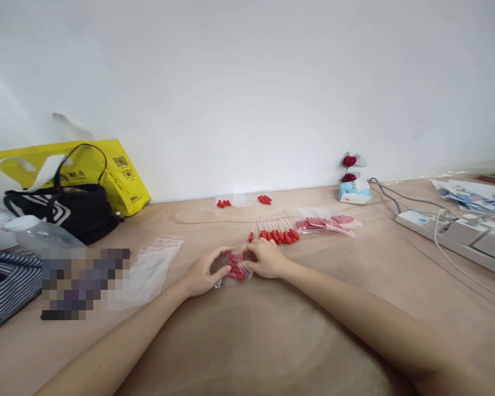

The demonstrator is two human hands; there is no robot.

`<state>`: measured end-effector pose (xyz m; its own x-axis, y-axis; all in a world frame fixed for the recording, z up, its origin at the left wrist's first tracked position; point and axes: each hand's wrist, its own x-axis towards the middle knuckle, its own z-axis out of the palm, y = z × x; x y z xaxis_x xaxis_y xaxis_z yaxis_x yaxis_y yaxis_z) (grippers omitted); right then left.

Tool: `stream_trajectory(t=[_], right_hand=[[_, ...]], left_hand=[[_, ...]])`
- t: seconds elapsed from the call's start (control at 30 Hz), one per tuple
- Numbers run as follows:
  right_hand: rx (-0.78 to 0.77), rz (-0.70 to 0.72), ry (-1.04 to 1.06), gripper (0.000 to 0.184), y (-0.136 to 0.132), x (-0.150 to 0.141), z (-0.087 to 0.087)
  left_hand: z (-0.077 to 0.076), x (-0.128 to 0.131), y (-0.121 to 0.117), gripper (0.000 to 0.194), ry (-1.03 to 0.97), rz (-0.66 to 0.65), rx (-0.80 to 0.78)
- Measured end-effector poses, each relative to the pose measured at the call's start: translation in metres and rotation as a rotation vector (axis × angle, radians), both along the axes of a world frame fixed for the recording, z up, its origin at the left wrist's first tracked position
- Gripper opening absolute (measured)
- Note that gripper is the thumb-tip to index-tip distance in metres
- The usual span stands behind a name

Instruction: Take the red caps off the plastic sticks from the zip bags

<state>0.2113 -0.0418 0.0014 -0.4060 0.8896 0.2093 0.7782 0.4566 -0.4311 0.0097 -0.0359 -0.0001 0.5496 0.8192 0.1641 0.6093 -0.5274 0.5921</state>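
Note:
Between my two hands is a small clear plastic bag [236, 267] with several red pieces inside. My left hand [206, 273] grips its left side, thumb in front. On the right side, the fingers and thumb of my right hand [266, 258] pinch the bag. Just beyond my right hand lies a row of white sticks with red tips [277, 235]. Beside that row, filled clear bags with red contents [325, 223] overlap one another. Flat clear zip bags [154, 267] are stacked to the left of my left hand.
Small groups of red pieces [264, 199] lie on clear bags near the wall. At left stand a yellow bag [127, 176], a black handbag [82, 212] and a plastic bottle [45, 234]. A power strip [412, 223] with cables, a tissue pack [355, 191] and papers [470, 195] are at right.

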Motion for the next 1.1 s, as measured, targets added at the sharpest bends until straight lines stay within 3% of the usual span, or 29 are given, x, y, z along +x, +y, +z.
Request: stream_trajectory(t=[0.2,0.53,0.77,0.9,1.1], right_hand=[[-0.145,0.046,0.287,0.017,0.0,-0.006,-0.004],[0.102,0.143,0.352,0.014,-0.005,-0.01,-0.008],[0.04,0.097,0.208,0.01,-0.006,-0.006,0.0],[-0.03,0.075,0.065,0.017,-0.005,-0.007,0.006],[-0.103,0.046,0.067,0.015,-0.003,-0.01,0.006]], left_hand=[[0.003,0.002,-0.002,0.041,0.022,-0.017,0.045],[0.002,0.003,-0.002,0.034,0.039,0.006,0.142],[0.001,0.003,-0.002,0.036,0.037,0.015,0.17],[-0.001,0.002,-0.002,0.039,0.047,0.007,0.149],[-0.001,0.0,-0.002,0.043,0.072,0.005,0.106]])
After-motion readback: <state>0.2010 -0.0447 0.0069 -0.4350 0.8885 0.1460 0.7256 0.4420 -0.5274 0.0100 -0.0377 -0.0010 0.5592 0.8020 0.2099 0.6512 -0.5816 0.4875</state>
